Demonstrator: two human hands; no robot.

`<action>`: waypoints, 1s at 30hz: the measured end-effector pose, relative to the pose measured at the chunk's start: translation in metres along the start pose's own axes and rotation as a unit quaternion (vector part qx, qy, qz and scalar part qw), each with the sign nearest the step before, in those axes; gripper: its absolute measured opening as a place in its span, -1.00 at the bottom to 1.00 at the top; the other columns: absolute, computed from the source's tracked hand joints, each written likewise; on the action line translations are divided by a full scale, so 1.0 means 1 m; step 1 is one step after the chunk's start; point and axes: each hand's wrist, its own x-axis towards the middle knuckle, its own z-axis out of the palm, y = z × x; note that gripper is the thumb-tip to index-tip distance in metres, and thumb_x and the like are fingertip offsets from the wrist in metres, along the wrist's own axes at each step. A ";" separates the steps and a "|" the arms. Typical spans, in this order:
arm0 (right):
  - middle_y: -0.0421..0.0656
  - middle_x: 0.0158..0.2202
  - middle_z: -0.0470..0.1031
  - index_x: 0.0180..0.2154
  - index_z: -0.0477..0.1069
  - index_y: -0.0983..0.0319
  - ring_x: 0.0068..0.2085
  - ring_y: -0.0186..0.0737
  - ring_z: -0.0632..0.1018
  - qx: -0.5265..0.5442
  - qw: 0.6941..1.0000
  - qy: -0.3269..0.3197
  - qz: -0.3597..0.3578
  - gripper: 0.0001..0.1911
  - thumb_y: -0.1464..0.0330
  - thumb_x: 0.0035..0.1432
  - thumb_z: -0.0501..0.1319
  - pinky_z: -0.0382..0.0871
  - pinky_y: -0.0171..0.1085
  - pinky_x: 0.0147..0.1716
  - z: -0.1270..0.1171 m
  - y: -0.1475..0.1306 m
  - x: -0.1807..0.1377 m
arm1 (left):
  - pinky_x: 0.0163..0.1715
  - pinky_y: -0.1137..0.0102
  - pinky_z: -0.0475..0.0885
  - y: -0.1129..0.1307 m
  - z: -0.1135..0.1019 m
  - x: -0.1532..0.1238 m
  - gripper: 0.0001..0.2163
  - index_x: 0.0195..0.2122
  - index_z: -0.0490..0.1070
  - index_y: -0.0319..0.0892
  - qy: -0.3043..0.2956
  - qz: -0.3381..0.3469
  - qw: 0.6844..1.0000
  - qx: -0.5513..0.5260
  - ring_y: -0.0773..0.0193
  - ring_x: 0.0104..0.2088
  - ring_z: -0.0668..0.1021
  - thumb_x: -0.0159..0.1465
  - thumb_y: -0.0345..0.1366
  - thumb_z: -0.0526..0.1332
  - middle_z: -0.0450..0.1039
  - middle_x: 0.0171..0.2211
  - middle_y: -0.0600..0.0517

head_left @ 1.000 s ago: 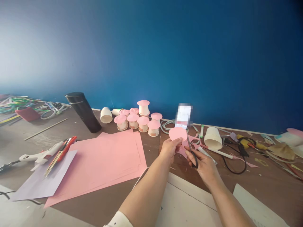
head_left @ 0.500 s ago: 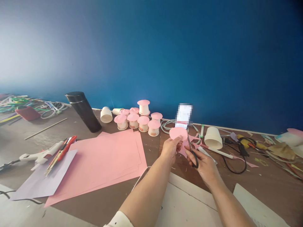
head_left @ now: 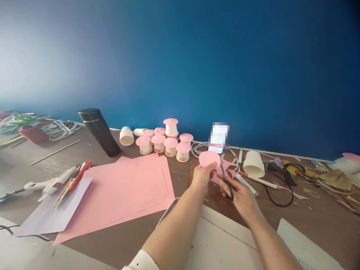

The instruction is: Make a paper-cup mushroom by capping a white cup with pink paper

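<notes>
My left hand pinches a round pink paper disc and holds it up over the brown table. My right hand grips black-handled scissors, whose blades point up at the disc's right edge. Pink offcuts hang and lie just behind the blades. Both hands are closed round what they hold.
A stack of pink paper sheets lies to the left, with a glue gun and a red cutter beyond it. A black flask, several pink-topped paper cups, a white cup, cables and pens stand near the blue wall.
The disc and the scissors have shifted slightly left, and the disc has turned a little in my left hand. The rest of the table is unchanged.
</notes>
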 end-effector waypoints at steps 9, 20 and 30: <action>-0.20 -0.50 0.48 -0.03 0.54 0.21 -0.45 -0.24 0.47 0.004 1.000 0.022 0.008 -0.41 -0.01 -0.03 0.32 0.37 -0.25 -0.35 -0.001 -0.004 -0.001 | -0.46 0.49 0.32 -0.001 -0.001 0.001 -0.72 -0.37 0.49 -0.32 -0.008 0.003 0.998 0.070 0.46 -0.54 0.39 -0.08 -0.32 0.45 0.45 -0.49 0.00; -0.21 -0.50 0.46 -0.07 0.57 0.16 -0.47 -0.27 0.44 0.017 1.000 0.015 -0.008 -0.48 0.02 -0.01 0.33 0.35 -0.26 -0.38 -0.003 -0.002 -0.001 | -0.46 0.48 0.30 0.000 -0.002 0.002 -0.70 -0.38 0.48 -0.33 -0.007 0.007 0.997 0.077 0.46 -0.55 0.37 -0.10 -0.30 0.45 0.41 -0.52 0.03; -0.21 -0.52 0.44 -0.06 0.57 0.16 -0.49 -0.28 0.42 0.003 1.000 0.012 -0.021 -0.48 0.00 0.00 0.31 0.33 -0.27 -0.42 -0.003 -0.001 0.000 | -0.45 0.47 0.29 0.001 -0.003 0.001 -0.65 -0.36 0.48 -0.33 -0.013 0.010 0.998 0.065 0.46 -0.55 0.36 -0.14 -0.28 0.47 0.40 -0.53 0.04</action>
